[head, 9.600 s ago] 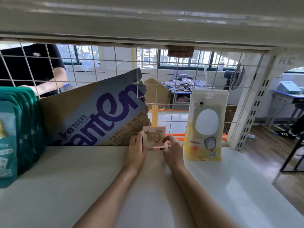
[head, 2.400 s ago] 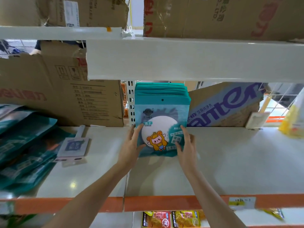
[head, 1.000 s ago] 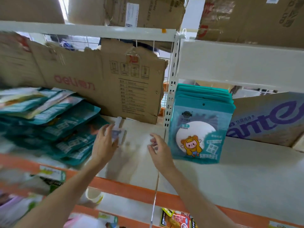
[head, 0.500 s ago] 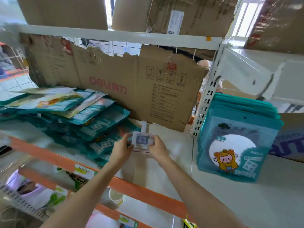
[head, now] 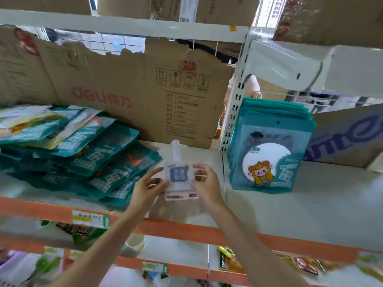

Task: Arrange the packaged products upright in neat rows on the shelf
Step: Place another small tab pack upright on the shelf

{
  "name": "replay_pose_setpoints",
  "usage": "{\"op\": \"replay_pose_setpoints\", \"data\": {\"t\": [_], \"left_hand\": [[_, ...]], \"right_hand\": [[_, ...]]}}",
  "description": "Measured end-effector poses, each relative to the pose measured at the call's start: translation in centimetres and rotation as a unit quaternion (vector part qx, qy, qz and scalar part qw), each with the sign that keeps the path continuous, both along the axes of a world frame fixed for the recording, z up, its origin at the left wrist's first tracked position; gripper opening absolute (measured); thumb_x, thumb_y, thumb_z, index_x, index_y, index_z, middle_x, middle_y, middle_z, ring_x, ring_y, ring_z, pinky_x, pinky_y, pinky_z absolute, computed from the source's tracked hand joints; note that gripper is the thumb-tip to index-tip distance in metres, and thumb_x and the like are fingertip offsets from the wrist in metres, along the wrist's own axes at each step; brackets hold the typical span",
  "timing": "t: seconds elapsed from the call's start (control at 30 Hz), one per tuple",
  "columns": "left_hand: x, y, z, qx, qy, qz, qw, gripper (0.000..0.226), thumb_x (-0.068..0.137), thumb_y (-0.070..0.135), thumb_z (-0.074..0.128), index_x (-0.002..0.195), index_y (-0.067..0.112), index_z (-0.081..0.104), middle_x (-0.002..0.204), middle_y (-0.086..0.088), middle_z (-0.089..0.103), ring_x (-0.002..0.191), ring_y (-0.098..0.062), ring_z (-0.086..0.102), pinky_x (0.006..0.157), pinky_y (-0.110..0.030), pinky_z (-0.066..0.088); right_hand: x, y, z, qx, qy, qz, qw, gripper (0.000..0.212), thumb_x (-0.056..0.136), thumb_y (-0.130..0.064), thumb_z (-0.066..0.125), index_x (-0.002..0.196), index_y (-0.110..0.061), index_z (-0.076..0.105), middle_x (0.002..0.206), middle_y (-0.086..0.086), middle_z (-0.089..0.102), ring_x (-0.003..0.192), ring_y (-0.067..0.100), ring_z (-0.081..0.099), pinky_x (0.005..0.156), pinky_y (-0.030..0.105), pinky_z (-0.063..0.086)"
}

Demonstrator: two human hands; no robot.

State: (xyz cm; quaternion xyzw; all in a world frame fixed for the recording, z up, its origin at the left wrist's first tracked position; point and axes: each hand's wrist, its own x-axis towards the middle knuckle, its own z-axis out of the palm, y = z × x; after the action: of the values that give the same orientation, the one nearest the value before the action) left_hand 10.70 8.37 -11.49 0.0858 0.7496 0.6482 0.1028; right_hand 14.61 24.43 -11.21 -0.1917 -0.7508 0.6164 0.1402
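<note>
A small white and pink packet with a blue label and a tall hang tab (head: pixel 179 175) stands on the white shelf (head: pixel 310 214). My left hand (head: pixel 148 188) holds its left edge and my right hand (head: pixel 205 183) holds its right edge, both pinching it upright. To the right, a row of teal mirror packets (head: pixel 269 150) stands upright, with a cartoon figure on the front one. To the left, several teal packets (head: pixel 83 156) lie flat in a loose, slanting pile.
Torn brown cardboard (head: pixel 128 96) lines the back of the shelf, and a blue-printed carton (head: pixel 348 137) sits at the right. A white slotted upright (head: pixel 234 112) divides the two bays. An orange shelf edge (head: pixel 186 230) runs below, with snack packs on the lower shelf.
Both hands left the upright teal row and moved left to the small tabbed packet. They now hold it from both sides, and the view has come closer.
</note>
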Motion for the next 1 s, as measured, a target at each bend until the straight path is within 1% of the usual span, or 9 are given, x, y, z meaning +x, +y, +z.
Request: {"op": "replay_pose_setpoints", "data": {"t": [0.1,0.2,0.33,0.47,0.53,0.73,0.83,0.9,1.0], "left_hand": [[1.4,1.3,1.3,0.008,0.041,-0.020,0.999,0.039,0.085,0.007,0.062,0.120,0.023,0.053,0.094,-0.003,0.062,0.080,-0.011,0.064,0.065,-0.021,0.056],[3.2,3.1,2.2,0.008,0.072,-0.051,0.996,0.039,0.083,0.008,0.064,0.117,0.022,0.051,0.100,0.003,0.059,0.085,-0.015,0.064,0.063,-0.022,0.057],[6.0,6.1,2.8,0.023,0.099,-0.082,0.991,0.038,0.082,0.006,0.065,0.113,0.022,0.048,0.094,0.012,0.063,0.080,0.001,0.066,0.056,-0.014,0.051],[8.8,9.8,3.5,0.046,0.123,-0.099,0.986,0.039,0.080,0.001,0.066,0.109,0.020,0.049,0.091,0.000,0.069,0.076,-0.011,0.068,0.059,-0.018,0.053],[10.3,12.1,3.9,0.049,0.127,-0.107,0.985,0.040,0.080,0.000,0.066,0.111,0.020,0.049,0.091,-0.001,0.069,0.074,-0.010,0.068,0.059,-0.017,0.053],[17.0,21.2,4.3,0.060,0.142,-0.140,0.978,0.041,0.080,-0.004,0.066,0.106,0.023,0.051,0.087,0.006,0.069,0.070,-0.002,0.066,0.057,-0.014,0.051],[20.9,26.2,3.8,0.067,0.140,-0.167,0.974,0.040,0.080,-0.003,0.066,0.108,0.021,0.051,0.092,0.002,0.069,0.071,-0.003,0.066,0.058,-0.015,0.051],[23.3,29.3,3.5,0.063,0.137,-0.182,0.972,0.042,0.080,0.000,0.067,0.105,0.029,0.051,0.095,-0.001,0.068,0.074,-0.003,0.067,0.060,-0.016,0.052],[26.3,33.1,3.2,0.059,0.132,-0.196,0.970,0.045,0.080,0.001,0.068,0.101,0.036,0.050,0.097,-0.001,0.068,0.075,-0.004,0.067,0.063,-0.017,0.053]], "right_hand": [[2.2,1.2,0.6,-0.004,0.048,-0.033,0.998,0.033,0.082,-0.006,0.067,0.101,-0.030,0.055,0.094,-0.007,0.058,0.086,0.010,0.060,0.062,0.020,0.054],[4.8,2.7,1.0,-0.013,0.102,-0.048,0.994,0.034,0.083,0.002,0.063,0.105,-0.024,0.057,0.100,-0.002,0.060,0.088,0.011,0.061,0.075,0.028,0.057],[8.1,5.6,1.7,0.043,0.149,-0.068,0.986,0.038,0.081,0.005,0.062,0.106,-0.024,0.058,0.106,0.001,0.062,0.094,0.009,0.061,0.081,0.021,0.053],[11.6,9.1,2.5,0.059,0.179,-0.081,0.979,0.040,0.083,0.006,0.061,0.107,-0.026,0.056,0.109,0.003,0.062,0.097,0.013,0.061,0.082,0.018,0.050],[13.7,11.1,2.8,0.050,0.186,-0.088,0.977,0.042,0.083,0.006,0.061,0.107,-0.028,0.056,0.111,0.002,0.062,0.098,0.012,0.062,0.085,0.021,0.051],[21.6,19.1,3.1,0.042,0.198,-0.132,0.970,0.045,0.082,0.010,0.057,0.100,-0.031,0.054,0.100,-0.011,0.065,0.087,0.006,0.063,0.078,0.021,0.052],[26.2,24.0,2.9,0.072,0.184,-0.165,0.966,0.045,0.081,0.010,0.059,0.098,-0.032,0.055,0.099,-0.006,0.066,0.084,0.012,0.065,0.075,0.030,0.056],[29.1,26.9,2.7,0.062,0.183,-0.180,0.965,0.042,0.082,0.010,0.060,0.096,-0.030,0.057,0.099,-0.001,0.068,0.084,0.020,0.066,0.073,0.033,0.057],[32.7,30.4,2.6,0.063,0.182,-0.202,0.960,0.040,0.082,0.010,0.061,0.096,-0.027,0.059,0.095,-0.004,0.069,0.081,0.017,0.066,0.071,0.028,0.056]]}}
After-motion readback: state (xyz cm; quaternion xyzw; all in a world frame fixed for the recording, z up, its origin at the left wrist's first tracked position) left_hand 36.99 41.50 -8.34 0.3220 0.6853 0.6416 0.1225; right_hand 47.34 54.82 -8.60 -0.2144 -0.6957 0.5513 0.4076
